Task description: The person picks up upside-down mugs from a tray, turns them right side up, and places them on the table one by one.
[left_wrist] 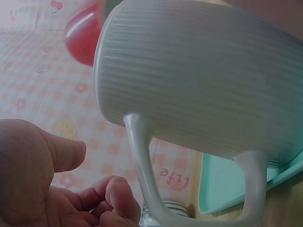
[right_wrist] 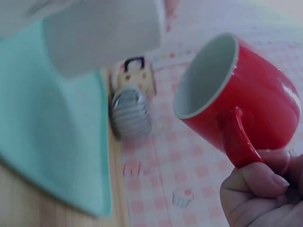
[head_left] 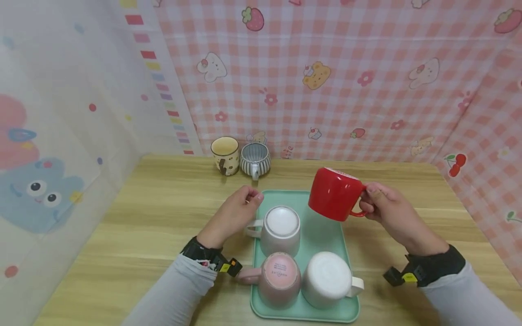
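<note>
My right hand [head_left: 387,206] pinches the handle of a red mug [head_left: 335,194], held up over the far right part of the green tray [head_left: 322,233]. The mug is tipped mostly upside down; its white inside shows in the right wrist view. My left hand [head_left: 240,208], fingers loosely curled around nothing, hovers by the tray's far left edge. Close to it, a ribbed white mug [head_left: 281,231] stands upside down on the tray, handle to the left. Nearer me are an upturned pink mug [head_left: 279,280] and an upturned plain white mug [head_left: 327,280], its handle to the right.
At the back of the wooden table [head_left: 163,217], left of the tray's far end, stand a cream spotted mug [head_left: 225,156] and a grey striped cup [head_left: 255,160], both upright. Behind them hangs a pink checked cloth [head_left: 346,104]; another patterned cloth [head_left: 102,149] hangs at left.
</note>
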A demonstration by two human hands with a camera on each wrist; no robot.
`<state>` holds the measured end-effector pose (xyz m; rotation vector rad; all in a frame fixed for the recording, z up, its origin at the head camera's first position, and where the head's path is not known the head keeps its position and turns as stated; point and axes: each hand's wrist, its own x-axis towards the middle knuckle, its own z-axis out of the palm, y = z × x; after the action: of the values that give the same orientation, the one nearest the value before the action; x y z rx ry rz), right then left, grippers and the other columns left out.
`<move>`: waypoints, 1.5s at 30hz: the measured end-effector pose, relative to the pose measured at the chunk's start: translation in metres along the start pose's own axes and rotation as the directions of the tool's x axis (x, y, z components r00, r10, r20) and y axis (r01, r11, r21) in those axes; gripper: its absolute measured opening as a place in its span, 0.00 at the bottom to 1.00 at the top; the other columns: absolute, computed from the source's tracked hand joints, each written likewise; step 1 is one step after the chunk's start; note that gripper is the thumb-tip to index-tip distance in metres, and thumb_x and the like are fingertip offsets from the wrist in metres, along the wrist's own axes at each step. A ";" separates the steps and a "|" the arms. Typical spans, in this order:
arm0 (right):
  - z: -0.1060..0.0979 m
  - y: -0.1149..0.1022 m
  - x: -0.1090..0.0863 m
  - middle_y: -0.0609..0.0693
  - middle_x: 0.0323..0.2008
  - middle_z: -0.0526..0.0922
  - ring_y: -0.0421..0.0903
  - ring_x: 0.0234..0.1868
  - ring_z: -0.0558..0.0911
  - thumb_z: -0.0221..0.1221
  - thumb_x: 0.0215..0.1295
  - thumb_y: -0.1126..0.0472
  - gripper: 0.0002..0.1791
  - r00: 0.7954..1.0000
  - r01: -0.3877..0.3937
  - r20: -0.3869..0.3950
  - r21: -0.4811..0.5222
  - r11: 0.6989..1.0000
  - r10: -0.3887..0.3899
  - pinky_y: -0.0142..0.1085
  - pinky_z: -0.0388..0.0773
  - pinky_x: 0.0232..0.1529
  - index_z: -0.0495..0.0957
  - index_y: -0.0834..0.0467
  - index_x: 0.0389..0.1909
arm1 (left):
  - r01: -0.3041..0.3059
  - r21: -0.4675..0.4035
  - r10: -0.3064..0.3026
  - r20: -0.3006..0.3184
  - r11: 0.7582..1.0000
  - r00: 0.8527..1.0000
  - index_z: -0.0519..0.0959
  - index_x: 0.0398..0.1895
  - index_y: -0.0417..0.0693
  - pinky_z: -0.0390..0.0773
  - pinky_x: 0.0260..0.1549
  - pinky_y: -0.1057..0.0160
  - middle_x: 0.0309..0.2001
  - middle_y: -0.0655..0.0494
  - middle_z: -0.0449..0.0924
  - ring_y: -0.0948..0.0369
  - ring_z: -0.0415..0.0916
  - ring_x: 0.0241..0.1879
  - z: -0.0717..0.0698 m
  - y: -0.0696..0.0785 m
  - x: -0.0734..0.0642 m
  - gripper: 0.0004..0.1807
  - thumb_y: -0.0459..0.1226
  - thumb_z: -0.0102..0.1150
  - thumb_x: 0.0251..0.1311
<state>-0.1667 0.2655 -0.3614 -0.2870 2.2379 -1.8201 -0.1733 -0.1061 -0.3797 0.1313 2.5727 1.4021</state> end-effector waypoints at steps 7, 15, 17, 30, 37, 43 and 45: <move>0.003 -0.018 0.010 0.46 0.33 0.74 0.38 0.32 0.74 0.48 0.83 0.52 0.11 0.992 -0.050 0.129 0.469 0.882 -0.013 0.26 0.75 0.33 0.72 0.56 0.46 | 0.004 0.014 -0.004 -0.009 1.000 1.000 0.77 0.57 0.52 0.78 0.53 0.50 0.49 0.49 0.81 0.54 0.77 0.49 0.002 0.000 0.000 0.18 0.53 0.49 0.79; 0.025 -0.031 0.022 0.52 0.34 0.76 0.43 0.33 0.75 0.37 0.85 0.55 0.17 0.948 -0.192 0.291 0.849 0.492 -0.132 0.29 0.77 0.33 0.73 0.59 0.48 | -0.008 0.006 0.008 0.000 1.000 1.000 0.76 0.58 0.51 0.78 0.52 0.51 0.49 0.48 0.81 0.54 0.77 0.48 0.002 0.002 -0.002 0.18 0.52 0.49 0.79; 0.032 -0.032 0.026 0.53 0.34 0.77 0.43 0.33 0.75 0.38 0.85 0.54 0.16 0.945 -0.226 0.302 0.883 0.411 -0.129 0.30 0.76 0.33 0.71 0.59 0.48 | -0.010 0.007 0.010 0.002 1.000 1.000 0.76 0.58 0.51 0.78 0.51 0.52 0.48 0.48 0.81 0.54 0.77 0.47 0.003 0.001 -0.001 0.18 0.52 0.48 0.79; 0.059 -0.045 0.030 0.52 0.40 0.73 0.44 0.32 0.69 0.53 0.78 0.57 0.12 0.972 -0.201 0.196 0.979 0.030 0.130 0.31 0.65 0.32 0.66 0.55 0.55 | -0.002 0.002 0.002 0.010 1.000 1.000 0.76 0.58 0.52 0.78 0.49 0.53 0.48 0.47 0.81 0.55 0.77 0.46 0.005 -0.004 0.002 0.18 0.52 0.49 0.79; 0.062 -0.049 0.032 0.51 0.41 0.72 0.44 0.33 0.68 0.55 0.77 0.59 0.12 0.964 -0.167 0.174 0.985 -0.053 0.201 0.32 0.62 0.31 0.65 0.55 0.55 | -0.003 -0.003 0.003 0.004 1.000 1.000 0.77 0.57 0.52 0.79 0.47 0.55 0.48 0.46 0.81 0.55 0.77 0.45 0.006 -0.002 0.002 0.17 0.52 0.50 0.78; 0.065 -0.044 0.036 0.52 0.47 0.75 0.43 0.34 0.68 0.55 0.77 0.59 0.16 0.957 -0.172 0.182 0.983 -0.063 0.227 0.31 0.64 0.32 0.64 0.53 0.60 | -0.051 0.011 0.051 -0.019 0.999 0.999 0.76 0.59 0.51 0.79 0.50 0.54 0.48 0.50 0.80 0.55 0.77 0.46 0.004 0.003 -0.001 0.18 0.50 0.51 0.78; 0.067 -0.043 0.037 0.53 0.47 0.75 0.43 0.34 0.68 0.55 0.77 0.59 0.17 0.955 -0.176 0.186 0.982 -0.063 0.232 0.31 0.64 0.32 0.63 0.53 0.61 | -0.087 0.031 0.088 -0.027 0.996 0.996 0.76 0.59 0.51 0.79 0.52 0.53 0.48 0.53 0.79 0.56 0.76 0.47 0.004 0.009 -0.003 0.18 0.50 0.51 0.78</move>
<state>-0.1809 0.1831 -0.3351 0.4000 0.2657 -2.6326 -0.1699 -0.0980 -0.3738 0.2339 2.6414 1.4047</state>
